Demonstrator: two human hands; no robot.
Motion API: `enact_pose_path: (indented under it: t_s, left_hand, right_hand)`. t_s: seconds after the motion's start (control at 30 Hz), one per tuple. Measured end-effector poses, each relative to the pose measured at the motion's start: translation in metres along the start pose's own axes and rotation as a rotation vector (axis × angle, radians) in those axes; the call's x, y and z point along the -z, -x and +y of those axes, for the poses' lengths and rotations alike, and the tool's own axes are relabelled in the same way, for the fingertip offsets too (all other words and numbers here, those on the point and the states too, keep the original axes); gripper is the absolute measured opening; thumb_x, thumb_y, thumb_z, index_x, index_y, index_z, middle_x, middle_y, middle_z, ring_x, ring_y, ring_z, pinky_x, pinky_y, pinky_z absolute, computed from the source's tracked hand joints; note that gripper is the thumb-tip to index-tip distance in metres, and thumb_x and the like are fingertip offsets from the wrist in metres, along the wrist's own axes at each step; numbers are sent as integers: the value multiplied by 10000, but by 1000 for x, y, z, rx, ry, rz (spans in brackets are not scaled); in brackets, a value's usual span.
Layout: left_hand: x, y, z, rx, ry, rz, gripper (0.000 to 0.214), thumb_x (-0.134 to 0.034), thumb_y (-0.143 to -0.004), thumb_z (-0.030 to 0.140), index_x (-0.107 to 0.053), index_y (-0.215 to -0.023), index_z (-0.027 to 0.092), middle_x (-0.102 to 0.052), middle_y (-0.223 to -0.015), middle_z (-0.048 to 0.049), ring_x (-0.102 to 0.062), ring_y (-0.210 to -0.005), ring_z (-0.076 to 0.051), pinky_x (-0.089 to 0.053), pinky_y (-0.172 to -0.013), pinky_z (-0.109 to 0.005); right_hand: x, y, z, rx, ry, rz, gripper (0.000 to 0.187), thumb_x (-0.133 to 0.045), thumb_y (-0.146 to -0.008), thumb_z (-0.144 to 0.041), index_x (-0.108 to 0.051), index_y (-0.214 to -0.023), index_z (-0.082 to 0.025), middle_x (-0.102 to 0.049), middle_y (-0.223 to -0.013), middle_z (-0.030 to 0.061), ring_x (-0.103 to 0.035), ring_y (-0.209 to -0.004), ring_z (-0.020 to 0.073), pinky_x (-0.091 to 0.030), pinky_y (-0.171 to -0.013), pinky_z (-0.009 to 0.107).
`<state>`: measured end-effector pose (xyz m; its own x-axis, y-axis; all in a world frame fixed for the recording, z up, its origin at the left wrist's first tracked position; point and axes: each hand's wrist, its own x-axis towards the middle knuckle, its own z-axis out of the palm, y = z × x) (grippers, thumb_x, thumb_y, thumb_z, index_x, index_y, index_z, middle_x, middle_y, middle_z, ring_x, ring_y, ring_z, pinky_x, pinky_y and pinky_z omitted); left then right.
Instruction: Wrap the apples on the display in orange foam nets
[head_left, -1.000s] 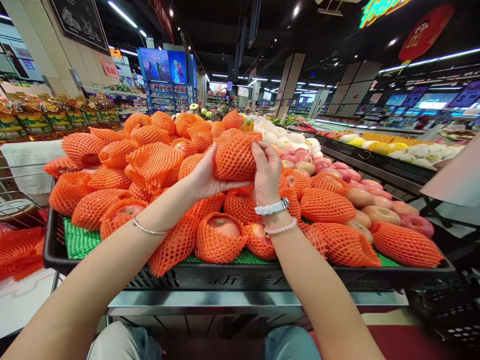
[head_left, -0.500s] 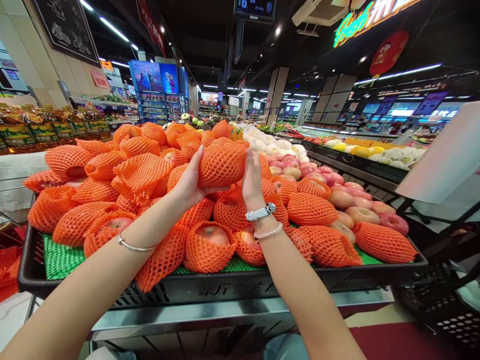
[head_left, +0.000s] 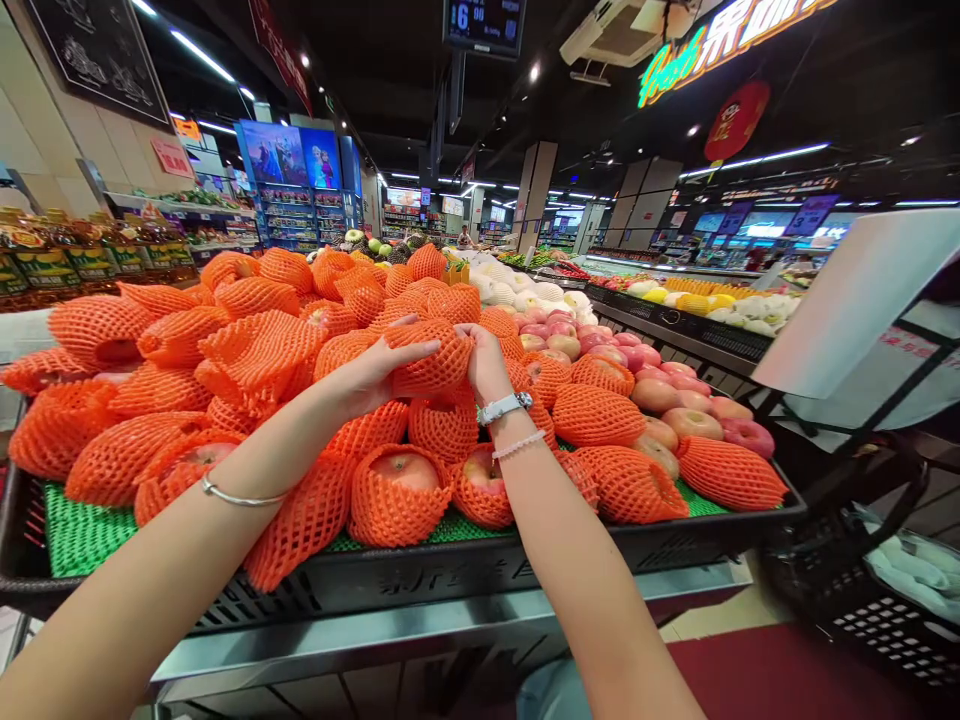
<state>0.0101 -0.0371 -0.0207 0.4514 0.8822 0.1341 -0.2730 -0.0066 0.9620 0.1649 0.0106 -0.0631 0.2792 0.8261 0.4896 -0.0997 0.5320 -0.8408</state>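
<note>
Between my hands is an apple in an orange foam net (head_left: 435, 358), held above the pile; the net covers the fruit itself. My left hand (head_left: 371, 372) is closed round its left side, thumb across the front. At its right end, my right hand (head_left: 486, 362) grips the edge of the net, with some fingers hidden behind it. Below, another netted apple (head_left: 405, 470) shows its pinkish top through the open net. More orange-netted apples (head_left: 259, 350) are heaped to the left, and one lies on its side (head_left: 596, 415) at the right.
A black crate (head_left: 360, 580) with green matting (head_left: 90, 530) holds the fruit. Bare apples (head_left: 697, 425) and white-netted fruit (head_left: 517, 285) lie right and behind. A roll of bags (head_left: 847, 310) juts in at right, above a black basket (head_left: 892, 610). Oil bottles (head_left: 49, 255) stand left.
My right hand has gone from lying flat against the netted apple's right end to gripping the net there. The held apple has come slightly lower, and the view has shifted right.
</note>
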Motion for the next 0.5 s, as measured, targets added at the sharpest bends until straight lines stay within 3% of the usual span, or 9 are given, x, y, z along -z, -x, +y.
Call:
enact_pose_path:
  t_s: [0.1, 0.2, 0.3, 0.4, 0.5]
  left_hand:
    - [1, 0, 1, 18, 34, 5, 552, -733, -766, 223, -541, -1283, 258, -664, -1267, -118, -664, -1117, -319, -633, -802, -490]
    - [3, -2, 0, 62, 65, -58, 350, -664, -836, 339, -629, -1152, 193, -697, -1184, -150, -657, -1124, -331, -613, -830, -531]
    - [2, -5, -2, 30, 80, -11, 267, -667, -825, 331, -660, -1048, 184, -718, -1122, -139, -663, -1109, -320, -603, -860, -528]
    - [1, -8, -3, -69, 102, 51, 278, -682, -807, 337, -657, -1048, 201, -723, -1107, -114, -660, -1114, -305, -601, -882, -508]
    - [3, -9, -3, -130, 78, 31, 365, -658, -825, 433, -640, -1122, 221, -709, -1154, -114, -641, -1149, -311, -597, -891, -499]
  right_hand:
    - [-4, 3, -2, 62, 29, 72, 175, -575, -757, -384, -575, -705, -218, -615, -734, -33, -543, -773, 151, -443, -807, 318]
    - [-7, 7, -10, 231, 99, 169, 147, -541, -795, -367, -557, -731, -236, -600, -797, -8, -535, -807, 163, -427, -844, 337]
    - [-8, 11, -18, 348, 139, 174, 157, -555, -822, -402, -583, -803, -248, -593, -893, 20, -546, -866, 172, -428, -890, 354]
    - [-8, 10, -20, 236, 44, 72, 250, -598, -792, -487, -585, -882, -255, -599, -925, 18, -575, -853, 164, -464, -842, 344]
    - [-6, 7, -15, 52, -111, -104, 314, -641, -723, -513, -563, -880, -253, -630, -863, -6, -609, -814, 161, -491, -749, 321]
